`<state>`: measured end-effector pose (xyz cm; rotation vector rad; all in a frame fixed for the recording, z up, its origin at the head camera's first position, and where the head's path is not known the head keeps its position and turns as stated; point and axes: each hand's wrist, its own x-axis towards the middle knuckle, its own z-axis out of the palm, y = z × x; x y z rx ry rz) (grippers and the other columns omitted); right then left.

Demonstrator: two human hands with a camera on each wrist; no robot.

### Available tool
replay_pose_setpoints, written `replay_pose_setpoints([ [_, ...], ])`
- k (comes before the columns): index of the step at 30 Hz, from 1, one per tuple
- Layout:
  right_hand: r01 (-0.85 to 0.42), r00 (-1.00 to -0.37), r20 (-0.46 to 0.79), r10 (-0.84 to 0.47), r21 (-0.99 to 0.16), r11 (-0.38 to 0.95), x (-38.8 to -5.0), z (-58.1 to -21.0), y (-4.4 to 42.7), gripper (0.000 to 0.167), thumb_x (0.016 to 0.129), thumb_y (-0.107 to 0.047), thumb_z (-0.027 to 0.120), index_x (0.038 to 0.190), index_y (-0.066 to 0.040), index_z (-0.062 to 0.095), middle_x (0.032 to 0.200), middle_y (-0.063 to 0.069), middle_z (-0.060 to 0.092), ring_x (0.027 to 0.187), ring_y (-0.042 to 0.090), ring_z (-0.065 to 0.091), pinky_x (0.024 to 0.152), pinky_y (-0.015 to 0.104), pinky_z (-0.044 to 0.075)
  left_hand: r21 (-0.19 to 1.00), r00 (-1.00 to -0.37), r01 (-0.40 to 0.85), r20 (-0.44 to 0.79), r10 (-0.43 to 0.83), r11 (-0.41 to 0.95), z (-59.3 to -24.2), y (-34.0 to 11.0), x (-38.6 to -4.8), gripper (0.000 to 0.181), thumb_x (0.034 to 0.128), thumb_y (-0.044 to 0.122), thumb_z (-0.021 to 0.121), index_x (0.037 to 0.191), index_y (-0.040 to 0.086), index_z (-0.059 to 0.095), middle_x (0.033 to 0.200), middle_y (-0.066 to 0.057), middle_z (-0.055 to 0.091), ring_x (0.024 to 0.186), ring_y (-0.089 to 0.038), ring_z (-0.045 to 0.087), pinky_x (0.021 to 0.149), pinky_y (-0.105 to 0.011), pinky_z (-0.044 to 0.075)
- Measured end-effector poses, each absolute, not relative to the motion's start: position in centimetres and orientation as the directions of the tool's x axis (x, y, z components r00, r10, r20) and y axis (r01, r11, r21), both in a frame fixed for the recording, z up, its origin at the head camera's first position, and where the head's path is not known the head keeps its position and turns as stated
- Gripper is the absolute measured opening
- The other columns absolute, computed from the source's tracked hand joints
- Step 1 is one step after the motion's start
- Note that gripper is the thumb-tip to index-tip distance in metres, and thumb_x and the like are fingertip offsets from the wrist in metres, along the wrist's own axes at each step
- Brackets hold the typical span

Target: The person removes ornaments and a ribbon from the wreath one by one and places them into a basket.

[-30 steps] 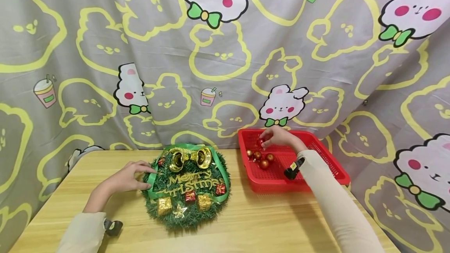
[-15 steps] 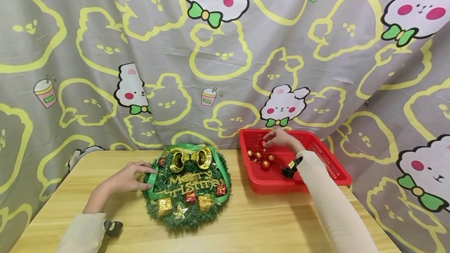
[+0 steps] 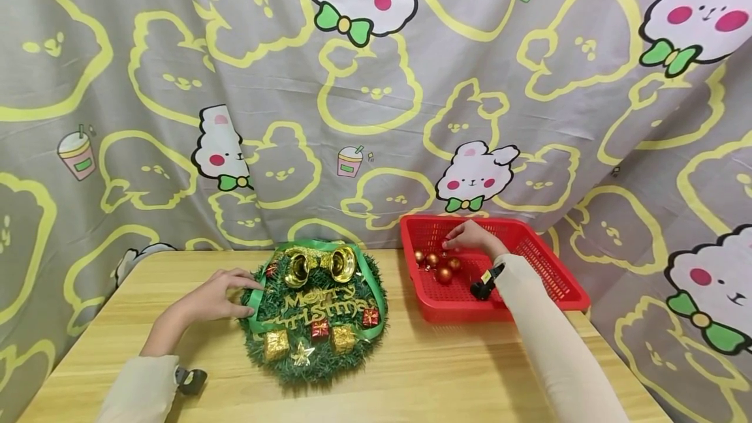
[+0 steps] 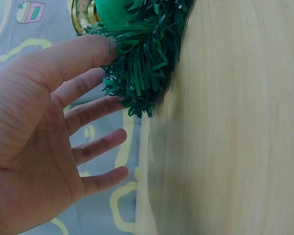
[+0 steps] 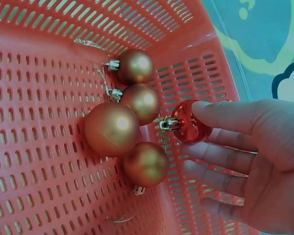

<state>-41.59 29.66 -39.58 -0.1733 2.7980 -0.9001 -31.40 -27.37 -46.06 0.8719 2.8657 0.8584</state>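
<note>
My left hand [image 3: 216,295] rests at the left edge of a green tinsel Christmas wreath [image 3: 317,367], fingers spread and nearly straight. In the left wrist view the thumb and upper fingers touch the tinsel [image 4: 142,63], while the lower fingers stand apart from it. Inside the red basket [image 3: 464,313], my right hand [image 3: 472,237] pinches a shiny red Christmas bauble [image 5: 192,122] between thumb and fingers. Its silver cap points away from the palm. Several matte gold baubles [image 5: 112,129] lie close by on the basket floor, some with gold strings.
Gold bells [image 3: 342,264], a green ribbon, gold lettering [image 3: 329,305], small gift boxes [image 3: 320,329] and a star [image 3: 302,354] decorate the wreath. The wooden table [image 3: 429,371] backs onto a patterned curtain [image 3: 376,116]. Basket walls surround the right hand.
The right hand has shifted slightly right and down within the basket, keeping the red bauble pinched. The left hand and wreath stay in place.
</note>
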Motion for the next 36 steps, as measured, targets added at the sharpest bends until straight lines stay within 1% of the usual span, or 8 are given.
replay_pose_setpoints([
  [4, -0.007, -0.974, -0.177, -0.139, -0.592, 0.806, -41.5, -39.6, 29.7, 0.031, 0.093, -0.018, 0.075, 0.112, 0.006, 0.074, 0.106, 0.019, 0.077, 0.095, 0.026, 0.067, 0.089, 0.039, 0.058, 0.510, -0.843, 0.509, 0.133, 0.521, 0.694, -46.2, -27.5, -31.4, 0.050, 0.0804, 0.034, 0.085, 0.124, 0.013, 0.072, 0.139, -0.029, 0.055, 0.122, -0.051, 0.046, 0.095, -0.075, 0.042],
  [10, 0.059, -0.968, -0.230, -0.104, -0.607, 0.792, -41.4, -39.6, 29.5, 0.026, 0.093, -0.015, 0.074, 0.107, 0.007, 0.075, 0.101, 0.017, 0.077, 0.091, 0.024, 0.065, 0.087, 0.037, 0.057, 0.508, -0.848, 0.499, 0.122, 0.515, 0.702, -46.4, -27.6, -31.4, 0.050, 0.0806, 0.035, 0.085, 0.124, 0.015, 0.072, 0.138, -0.027, 0.056, 0.123, -0.050, 0.046, 0.095, -0.075, 0.042],
  [14, 0.066, -0.964, -0.245, -0.105, -0.603, 0.795, -41.6, -39.6, 29.2, 0.027, 0.092, -0.014, 0.075, 0.109, 0.007, 0.074, 0.104, 0.017, 0.077, 0.093, 0.023, 0.066, 0.089, 0.038, 0.057, 0.513, -0.851, 0.493, 0.117, 0.512, 0.703, -46.4, -27.6, -31.4, 0.050, 0.0804, 0.035, 0.085, 0.125, 0.014, 0.072, 0.139, -0.027, 0.055, 0.123, -0.050, 0.046, 0.095, -0.075, 0.042],
  [18, 0.039, -0.958, -0.249, -0.143, -0.607, 0.794, -41.9, -39.6, 28.7, 0.028, 0.092, -0.008, 0.074, 0.113, 0.011, 0.071, 0.107, 0.020, 0.076, 0.095, 0.024, 0.068, 0.093, 0.040, 0.059, 0.516, -0.851, 0.492, 0.115, 0.513, 0.701, -46.4, -27.6, -31.4, 0.050, 0.0804, 0.034, 0.085, 0.125, 0.014, 0.072, 0.139, -0.027, 0.055, 0.124, -0.050, 0.045, 0.095, -0.075, 0.042],
  [21, -0.012, -0.956, -0.232, -0.178, -0.577, 0.817, -42.2, -39.5, 28.3, 0.028, 0.090, -0.004, 0.074, 0.112, 0.012, 0.070, 0.105, 0.019, 0.076, 0.094, 0.023, 0.067, 0.092, 0.040, 0.059, 0.517, -0.851, 0.493, 0.117, 0.513, 0.700, -46.4, -27.5, -31.4, 0.050, 0.0805, 0.034, 0.085, 0.125, 0.015, 0.072, 0.139, -0.027, 0.055, 0.123, -0.050, 0.046, 0.095, -0.075, 0.042],
  [25, -0.067, -0.956, -0.218, -0.196, -0.487, 0.871, -42.6, -39.3, 27.8, 0.026, 0.088, -0.003, 0.075, 0.111, 0.009, 0.072, 0.103, 0.017, 0.076, 0.093, 0.022, 0.066, 0.091, 0.039, 0.058, 0.520, -0.852, 0.489, 0.114, 0.510, 0.700, -46.3, -27.4, -31.3, 0.050, 0.0807, 0.033, 0.085, 0.125, 0.015, 0.072, 0.140, -0.028, 0.055, 0.124, -0.050, 0.045, 0.095, -0.075, 0.042],
  [30, -0.089, -0.956, -0.228, -0.186, -0.380, 0.921, -42.8, -39.1, 27.1, 0.030, 0.085, 0.003, 0.072, 0.116, 0.004, 0.072, 0.110, 0.016, 0.073, 0.096, 0.025, 0.063, 0.089, 0.041, 0.060, 0.520, -0.852, 0.489, 0.111, 0.512, 0.700, -46.3, -27.3, -31.4, 0.050, 0.0814, 0.034, 0.084, 0.125, 0.015, 0.072, 0.140, -0.027, 0.054, 0.125, -0.051, 0.045, 0.096, -0.076, 0.041],
  [36, -0.207, -0.933, -0.227, -0.277, -0.291, 0.934, -43.1, -39.0, 26.3, 0.031, 0.084, 0.005, 0.074, 0.115, 0.004, 0.073, 0.111, 0.019, 0.074, 0.095, 0.025, 0.067, 0.084, 0.038, 0.062, 0.527, -0.854, 0.483, 0.109, 0.509, 0.699, -46.0, -27.3, -31.4, 0.050, 0.0811, 0.033, 0.084, 0.125, 0.013, 0.072, 0.140, -0.028, 0.054, 0.125, -0.051, 0.044, 0.096, -0.076, 0.041],
])
